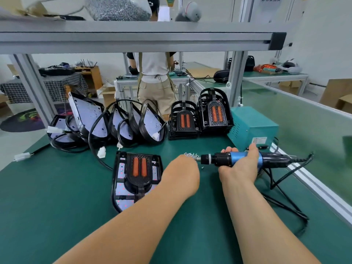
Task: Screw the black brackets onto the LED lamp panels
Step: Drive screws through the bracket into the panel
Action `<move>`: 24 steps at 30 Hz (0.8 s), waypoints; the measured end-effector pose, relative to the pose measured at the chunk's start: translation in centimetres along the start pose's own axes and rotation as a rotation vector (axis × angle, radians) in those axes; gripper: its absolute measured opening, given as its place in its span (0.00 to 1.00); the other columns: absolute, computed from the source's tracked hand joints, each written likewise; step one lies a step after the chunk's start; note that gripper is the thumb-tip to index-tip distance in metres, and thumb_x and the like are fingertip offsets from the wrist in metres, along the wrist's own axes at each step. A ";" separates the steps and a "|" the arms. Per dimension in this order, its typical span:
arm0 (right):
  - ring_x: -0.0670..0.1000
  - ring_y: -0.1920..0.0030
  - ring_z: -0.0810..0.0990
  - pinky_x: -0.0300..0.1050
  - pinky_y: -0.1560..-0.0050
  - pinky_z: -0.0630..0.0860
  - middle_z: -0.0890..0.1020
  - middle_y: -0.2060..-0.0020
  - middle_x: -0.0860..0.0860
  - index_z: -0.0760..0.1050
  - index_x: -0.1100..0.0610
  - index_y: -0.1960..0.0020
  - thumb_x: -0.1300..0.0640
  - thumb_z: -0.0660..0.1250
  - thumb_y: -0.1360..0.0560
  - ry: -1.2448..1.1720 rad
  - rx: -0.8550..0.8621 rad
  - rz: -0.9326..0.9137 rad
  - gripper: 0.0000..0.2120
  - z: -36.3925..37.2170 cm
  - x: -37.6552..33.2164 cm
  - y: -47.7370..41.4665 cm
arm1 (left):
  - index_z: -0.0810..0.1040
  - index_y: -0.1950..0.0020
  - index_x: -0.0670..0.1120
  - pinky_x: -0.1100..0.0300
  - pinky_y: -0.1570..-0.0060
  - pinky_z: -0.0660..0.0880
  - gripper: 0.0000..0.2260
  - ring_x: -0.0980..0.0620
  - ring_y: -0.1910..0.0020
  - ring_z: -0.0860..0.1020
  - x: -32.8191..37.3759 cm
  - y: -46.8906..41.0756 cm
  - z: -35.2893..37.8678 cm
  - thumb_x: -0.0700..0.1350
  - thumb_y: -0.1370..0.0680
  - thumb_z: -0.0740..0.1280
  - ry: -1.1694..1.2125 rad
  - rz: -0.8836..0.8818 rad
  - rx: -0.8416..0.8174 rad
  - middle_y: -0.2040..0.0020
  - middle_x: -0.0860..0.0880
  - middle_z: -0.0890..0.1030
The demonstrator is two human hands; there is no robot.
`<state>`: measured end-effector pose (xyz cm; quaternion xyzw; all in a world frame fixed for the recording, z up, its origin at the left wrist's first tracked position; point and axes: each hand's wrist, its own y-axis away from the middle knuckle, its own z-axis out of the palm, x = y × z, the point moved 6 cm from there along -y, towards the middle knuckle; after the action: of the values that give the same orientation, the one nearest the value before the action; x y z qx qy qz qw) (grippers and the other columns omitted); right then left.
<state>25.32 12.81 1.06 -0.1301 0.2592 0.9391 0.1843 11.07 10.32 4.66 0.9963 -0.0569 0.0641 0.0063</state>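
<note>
An LED lamp panel (122,189) lies flat on the green bench with a black bracket (140,171) bearing two orange strips set on it. My right hand (240,168) grips a blue and black electric screwdriver (238,159), held level with its bit pointing left. My left hand (183,174) reaches to the small pile of screws (191,154) at the bit's tip; its fingers are hidden behind the back of the hand.
Bare lamp panels with cables (118,121) lean in a row at the back left. Two stacks of black brackets (183,121) (214,113) stand behind. A teal power box (251,128) sits at the right, its black cord (282,180) looping across the bench. A person (154,82) stands beyond.
</note>
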 end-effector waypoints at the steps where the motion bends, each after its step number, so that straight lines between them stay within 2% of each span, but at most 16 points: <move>1: 0.54 0.64 0.77 0.48 0.55 0.81 0.76 0.61 0.54 0.68 0.58 0.31 0.50 0.73 0.25 -0.007 -0.006 0.000 0.28 0.0 0.0 0.0 | 0.77 0.47 0.41 0.55 0.58 0.68 0.10 0.41 0.49 0.77 0.2 0.0 0.4 0.33 0.24 0.60 0.001 -0.013 0.006 0.49 0.43 0.73; 3: 0.53 0.65 0.77 0.47 0.57 0.81 0.76 0.62 0.54 0.69 0.59 0.30 0.50 0.73 0.26 -0.013 -0.015 0.002 0.28 0.0 0.0 0.0 | 0.75 0.42 0.37 0.53 0.57 0.68 0.12 0.40 0.45 0.77 0.1 0.0 1.2 0.32 0.24 0.60 0.028 -0.072 0.031 0.49 0.43 0.68; 6: 0.53 0.65 0.78 0.47 0.57 0.81 0.77 0.62 0.54 0.69 0.58 0.30 0.49 0.74 0.26 -0.012 -0.021 0.007 0.29 -0.1 0.1 -0.1 | 0.75 0.41 0.37 0.53 0.57 0.68 0.13 0.41 0.45 0.76 0.0 0.0 1.4 0.31 0.24 0.60 0.072 -0.114 0.073 0.44 0.42 0.70; 9: 0.53 0.65 0.78 0.47 0.57 0.81 0.77 0.61 0.54 0.69 0.58 0.30 0.50 0.74 0.26 -0.018 -0.022 0.011 0.29 -0.1 0.2 -0.1 | 0.77 0.46 0.39 0.55 0.58 0.69 0.11 0.43 0.52 0.76 -0.1 0.1 0.7 0.29 0.25 0.61 0.080 -0.105 0.110 0.45 0.41 0.74; 12: 0.53 0.65 0.77 0.47 0.56 0.81 0.76 0.61 0.54 0.69 0.59 0.30 0.50 0.74 0.26 -0.021 -0.022 0.008 0.29 -0.1 0.1 -0.1 | 0.75 0.51 0.41 0.55 0.59 0.68 0.09 0.46 0.59 0.69 -0.3 0.2 0.4 0.29 0.25 0.61 0.071 -0.107 0.137 0.46 0.42 0.75; 16: 0.54 0.64 0.77 0.47 0.57 0.81 0.76 0.60 0.54 0.69 0.58 0.30 0.51 0.74 0.26 -0.034 -0.019 0.002 0.29 0.0 -0.2 -0.3 | 0.74 0.40 0.38 0.55 0.58 0.68 0.14 0.44 0.51 0.74 -0.2 -0.2 0.9 0.30 0.24 0.59 0.071 -0.094 0.164 0.44 0.42 0.73; 19: 0.54 0.63 0.78 0.47 0.54 0.82 0.77 0.60 0.54 0.69 0.56 0.30 0.51 0.74 0.27 -0.043 -0.009 0.004 0.28 -0.1 -0.2 -0.4 | 0.71 0.36 0.38 0.56 0.57 0.67 0.15 0.44 0.44 0.75 -0.3 -0.3 1.6 0.31 0.22 0.58 0.056 -0.106 0.171 0.42 0.42 0.72; 24: 0.54 0.64 0.78 0.47 0.57 0.81 0.77 0.62 0.53 0.69 0.56 0.31 0.50 0.75 0.27 -0.059 -0.008 0.017 0.28 0.0 -0.2 -0.4 | 0.70 0.34 0.39 0.56 0.55 0.66 0.16 0.44 0.40 0.74 -0.6 -0.5 2.2 0.32 0.22 0.58 0.072 -0.173 0.137 0.40 0.42 0.73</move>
<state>25.63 13.06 0.91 -0.1009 0.2512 0.9450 0.1834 10.81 10.88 2.37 0.9926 0.0343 0.1030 -0.0545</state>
